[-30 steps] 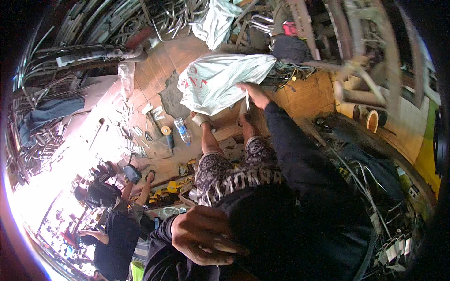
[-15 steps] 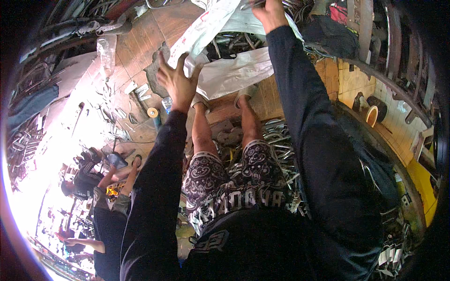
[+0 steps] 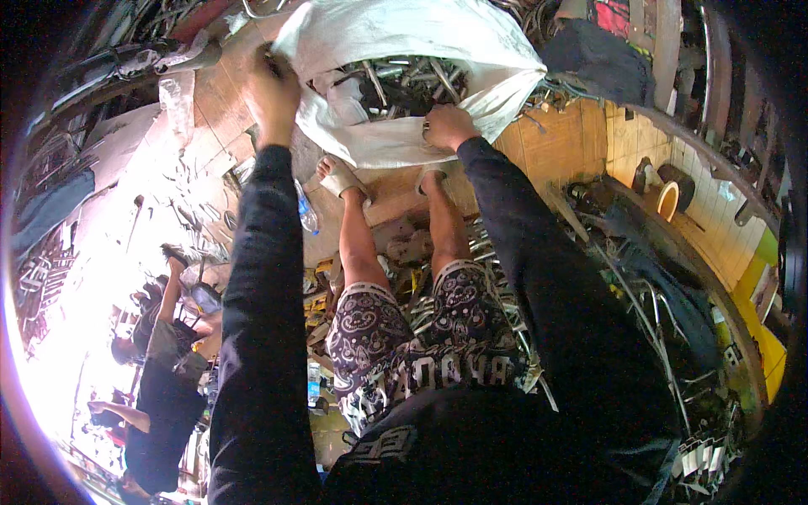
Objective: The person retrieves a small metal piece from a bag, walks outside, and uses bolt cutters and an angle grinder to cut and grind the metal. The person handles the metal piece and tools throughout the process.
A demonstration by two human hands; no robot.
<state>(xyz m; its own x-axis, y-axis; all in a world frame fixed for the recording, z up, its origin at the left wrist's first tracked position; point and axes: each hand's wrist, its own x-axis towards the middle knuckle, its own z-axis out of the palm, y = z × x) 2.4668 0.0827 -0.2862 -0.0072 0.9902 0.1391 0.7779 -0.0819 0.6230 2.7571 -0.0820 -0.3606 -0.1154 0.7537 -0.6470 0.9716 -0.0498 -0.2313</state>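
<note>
A large white sack (image 3: 396,34) lies in front of my feet, its mouth spread wide. Inside it, dark and shiny metal pieces (image 3: 421,84) are heaped, some of them tube-shaped. My right hand (image 3: 450,126) is closed on the near edge of the sack's mouth, fingers curled over the cloth. At the sack's left side is my left hand (image 3: 273,93), smeared by motion. Its fingers cannot be made out, nor whether it touches the sack.
Beside my left foot lies a clear plastic bottle (image 3: 307,210). Metal strips (image 3: 497,252) are piled near my legs. Two people sit at the left, one in a dark shirt (image 3: 164,421). A dark cloth (image 3: 602,63) and a rack (image 3: 715,84) stand at the right.
My right hand has come down and nearer, from the sack's far edge to its near edge. My left hand has moved up and left. The sack's mouth is wider and shows more metal.
</note>
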